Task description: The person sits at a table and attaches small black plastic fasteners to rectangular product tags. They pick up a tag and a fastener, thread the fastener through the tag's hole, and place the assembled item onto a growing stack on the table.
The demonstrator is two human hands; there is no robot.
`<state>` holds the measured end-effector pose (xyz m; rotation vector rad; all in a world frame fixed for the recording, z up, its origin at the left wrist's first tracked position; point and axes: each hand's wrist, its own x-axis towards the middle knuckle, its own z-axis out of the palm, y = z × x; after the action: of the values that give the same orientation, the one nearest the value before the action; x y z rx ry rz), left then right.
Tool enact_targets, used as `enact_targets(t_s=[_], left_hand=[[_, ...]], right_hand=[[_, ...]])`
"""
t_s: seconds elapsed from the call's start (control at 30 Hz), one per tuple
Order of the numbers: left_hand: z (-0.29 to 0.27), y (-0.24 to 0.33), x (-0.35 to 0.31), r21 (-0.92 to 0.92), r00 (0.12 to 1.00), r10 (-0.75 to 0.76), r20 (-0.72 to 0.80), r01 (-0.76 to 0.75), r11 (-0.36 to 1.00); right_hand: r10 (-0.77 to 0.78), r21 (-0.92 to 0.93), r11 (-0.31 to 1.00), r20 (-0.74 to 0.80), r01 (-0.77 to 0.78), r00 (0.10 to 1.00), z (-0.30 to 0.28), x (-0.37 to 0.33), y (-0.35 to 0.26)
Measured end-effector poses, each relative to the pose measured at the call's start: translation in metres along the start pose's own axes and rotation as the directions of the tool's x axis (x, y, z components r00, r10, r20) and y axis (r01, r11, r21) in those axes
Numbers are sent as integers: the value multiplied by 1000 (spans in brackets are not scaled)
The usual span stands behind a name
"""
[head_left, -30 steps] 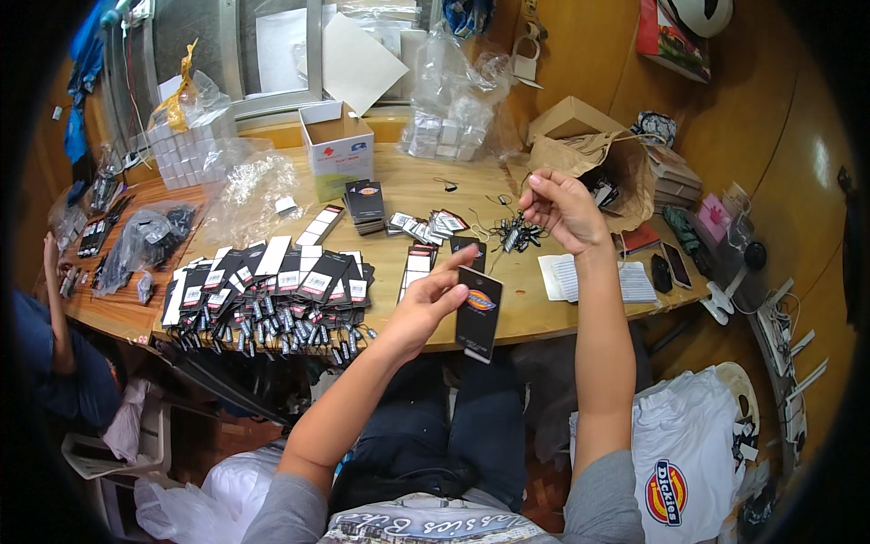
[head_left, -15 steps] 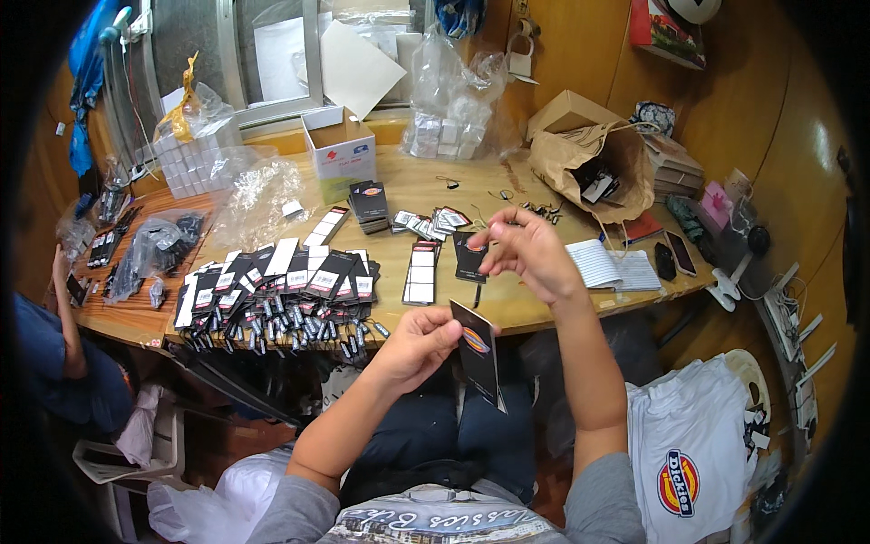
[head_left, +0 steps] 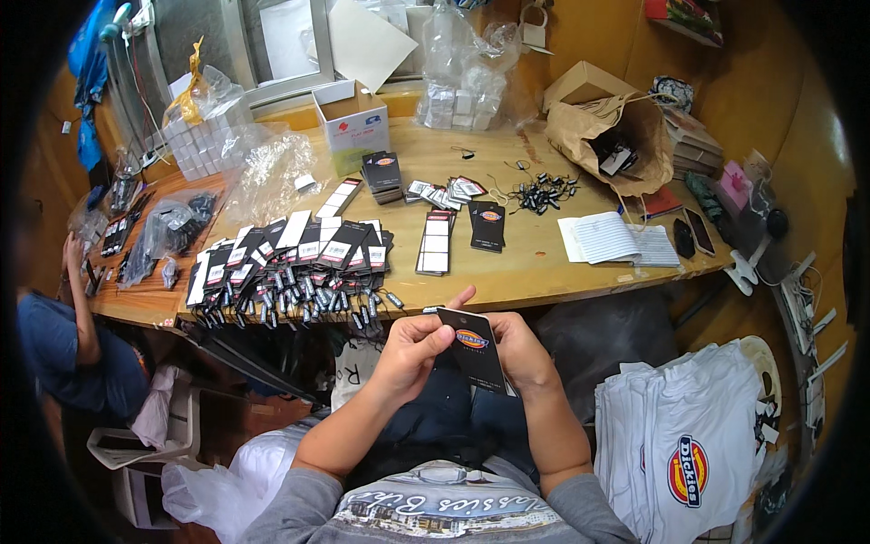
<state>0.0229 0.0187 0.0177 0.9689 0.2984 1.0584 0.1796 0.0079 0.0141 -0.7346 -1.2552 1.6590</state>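
Note:
A black hang tag (head_left: 478, 364) with a coloured oval emblem is pinched between the thumb and fingers of my left hand (head_left: 410, 352), tilted above my lap. My right hand (head_left: 526, 355) is up against the tag's right side, its fingers hidden behind the card. One fingertip sticks up above the tag's top edge. On the table beyond are a small stack of black tags (head_left: 487, 227), a strip of white labels (head_left: 435, 243) and a tangle of black string loops (head_left: 542, 192). Many finished-looking tags with dark cords (head_left: 308, 263) lie heaped left of my hands.
Behind the heap stand a taller tag stack (head_left: 382, 179) and an open carton (head_left: 353, 136). A brown paper bag (head_left: 580, 136), a notebook (head_left: 598, 240) and a phone (head_left: 700, 230) lie at right. White printed shirts (head_left: 680, 435) are beside me; another person's arm (head_left: 77, 299) is at left.
My right hand has come down from over the tabletop to the tag in my left hand. The tag and left hand have shifted slightly. The view has tilted a little.

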Motion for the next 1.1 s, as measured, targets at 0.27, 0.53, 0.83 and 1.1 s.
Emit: enact_targets(t_s=[0.27, 0.53, 0.83, 1.1], left_hand=[[-29, -7, -16, -285, 994, 80, 69, -58, 957], [-33, 3, -23, 214, 938, 307, 159, -336, 917], [-27, 9, -28, 395, 920, 312, 238, -385, 834], [-18, -6, -32, 430, 999, 42, -23, -28, 902]], right_hand=[[-153, -144, 982, -205, 125, 967, 3, -23, 0], [-216, -289, 947, -247, 141, 944, 0, -36, -2], [-353, -126, 936, -352, 330, 867, -14, -39, 8], [-356, 503, 705, -358, 500, 863, 6, -18, 3]])
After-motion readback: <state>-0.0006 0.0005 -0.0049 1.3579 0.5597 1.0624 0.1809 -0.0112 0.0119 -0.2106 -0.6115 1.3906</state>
